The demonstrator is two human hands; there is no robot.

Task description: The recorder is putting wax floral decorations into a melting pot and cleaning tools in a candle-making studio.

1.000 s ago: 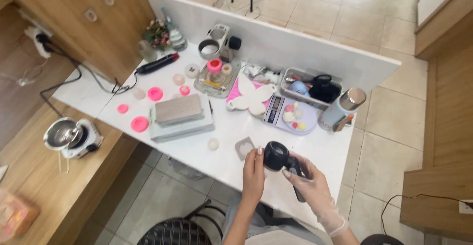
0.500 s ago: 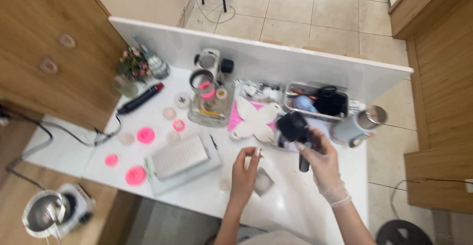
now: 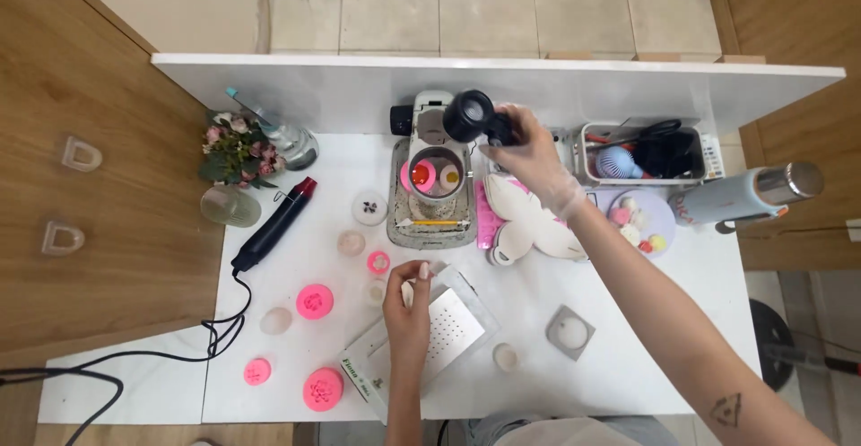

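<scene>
My gloved right hand grips a black round-headed tool and holds it up at the far side of the counter, just above the clear cylinder on the grey tray. My bare left hand hovers over the white perforated box, fingertips pinched together; I cannot tell if they hold anything.

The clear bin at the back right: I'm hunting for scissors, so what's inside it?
The clear bin holds a blue ridged ball and dark, tangled items, possibly scissor handles. Whatever lies beneath them is covered.
</scene>
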